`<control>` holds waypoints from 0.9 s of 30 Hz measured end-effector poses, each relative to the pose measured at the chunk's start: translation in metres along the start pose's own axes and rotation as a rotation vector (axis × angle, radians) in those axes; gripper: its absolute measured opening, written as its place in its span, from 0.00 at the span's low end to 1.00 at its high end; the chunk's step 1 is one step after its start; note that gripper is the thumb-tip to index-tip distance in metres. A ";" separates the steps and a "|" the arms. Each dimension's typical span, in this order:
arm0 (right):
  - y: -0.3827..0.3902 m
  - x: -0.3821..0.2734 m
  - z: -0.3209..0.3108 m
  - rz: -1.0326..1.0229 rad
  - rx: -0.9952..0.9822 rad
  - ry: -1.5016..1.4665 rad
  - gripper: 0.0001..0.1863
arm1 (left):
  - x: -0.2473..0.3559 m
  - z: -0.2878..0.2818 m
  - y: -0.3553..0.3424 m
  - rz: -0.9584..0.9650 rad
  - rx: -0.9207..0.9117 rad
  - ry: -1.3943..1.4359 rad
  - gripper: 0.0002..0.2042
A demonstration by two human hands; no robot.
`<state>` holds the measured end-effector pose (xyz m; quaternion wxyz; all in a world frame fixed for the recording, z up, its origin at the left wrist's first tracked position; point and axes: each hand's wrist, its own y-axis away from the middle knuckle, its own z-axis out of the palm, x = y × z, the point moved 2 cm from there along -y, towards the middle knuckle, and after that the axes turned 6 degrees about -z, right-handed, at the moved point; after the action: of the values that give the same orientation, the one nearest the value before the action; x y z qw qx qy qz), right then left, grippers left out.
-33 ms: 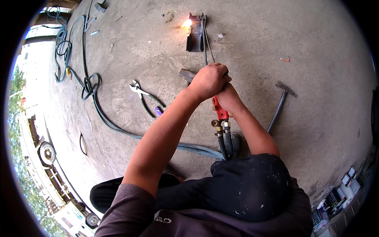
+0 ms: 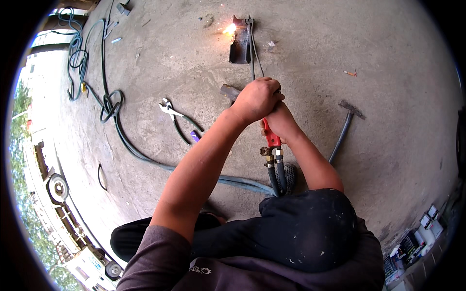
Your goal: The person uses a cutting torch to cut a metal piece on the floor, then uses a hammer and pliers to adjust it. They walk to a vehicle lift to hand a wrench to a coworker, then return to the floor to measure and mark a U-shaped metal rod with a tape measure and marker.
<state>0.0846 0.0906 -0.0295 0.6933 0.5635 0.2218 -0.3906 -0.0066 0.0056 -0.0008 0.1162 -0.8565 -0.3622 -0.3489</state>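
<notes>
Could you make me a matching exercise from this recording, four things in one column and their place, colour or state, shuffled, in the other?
1. pliers
2. hammer
3. torch handle
4. metal piece

A. bright glow at its left edge
B. on the floor, right of the right forearm
C. red, gripped by the right hand
D. on the floor, left of the left forearm

Pairs: 1-D, 2-B, 3-C, 4-A

A grey concrete floor (image 2: 403, 68), stained in patches, spreads across most of the view. At the left, daylight falls on a pale truck (image 2: 87, 266), 2 wheels (image 2: 58, 188) showing, with green foliage (image 2: 20, 155) beyond; boxes (image 2: 433, 230) line the lower right.
</notes>
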 end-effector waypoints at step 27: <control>0.000 -0.003 0.004 -0.014 0.039 0.037 0.06 | -0.005 0.000 0.002 0.024 0.030 0.022 0.09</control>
<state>0.0827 0.0876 -0.0261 0.6754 0.5824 0.2309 -0.3889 -0.0074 0.0017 -0.0039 0.1370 -0.8550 -0.3558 -0.3516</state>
